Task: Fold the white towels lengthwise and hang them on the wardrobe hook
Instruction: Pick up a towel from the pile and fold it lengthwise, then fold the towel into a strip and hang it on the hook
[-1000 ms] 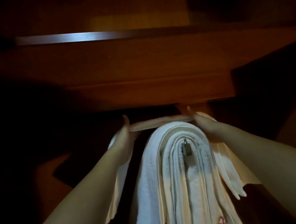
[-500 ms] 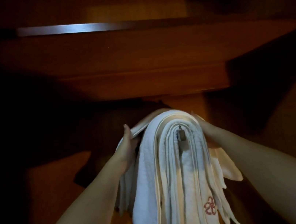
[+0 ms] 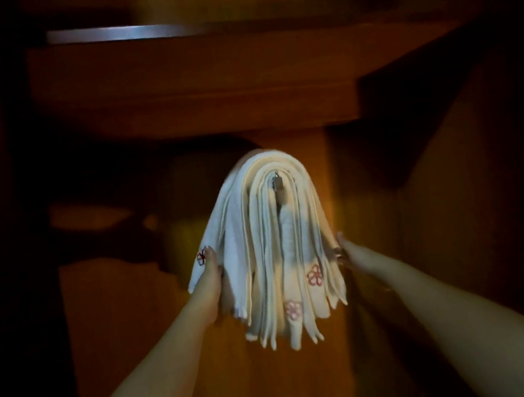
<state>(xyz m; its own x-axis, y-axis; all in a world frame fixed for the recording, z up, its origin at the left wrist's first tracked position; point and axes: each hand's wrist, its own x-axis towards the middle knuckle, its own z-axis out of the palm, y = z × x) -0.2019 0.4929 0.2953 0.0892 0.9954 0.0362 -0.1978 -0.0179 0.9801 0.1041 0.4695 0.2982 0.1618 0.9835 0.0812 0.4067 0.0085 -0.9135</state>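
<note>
Dim wardrobe wood fills our view, warm brown where light reaches it and black at both sides, with a shelf edge overhead and a pale metal rail above that.

We judge the task close to finished. A thick bundle of white towels is draped over the hook, whose small metal tip shows at the crest of the folds. Many layers hang down on both sides of it in narrow strips, so the lengthwise folding looks done for every towel we can see. Some bear small pink flower marks near their lower ends. How many towels are in the bundle we cannot count, and no loose towel shows anywhere else in view.

What seems left is tidying. Our left hand lies along the outer left layer, thumb up against the cloth and fingers hidden behind or under it, so we cannot tell whether it grips or only steadies. Our right hand touches the right edge of the bundle; its fingers are tucked out of sight at the cloth, and there too the grip is unclear. The lower ends hang unevenly, the left outer layer ending higher than the middle ones, so a little evening out may be wanted before we let go.

As for containers, the wardrobe is the only one: it holds the towels on the hook, and the shadows hide the rest.
</note>
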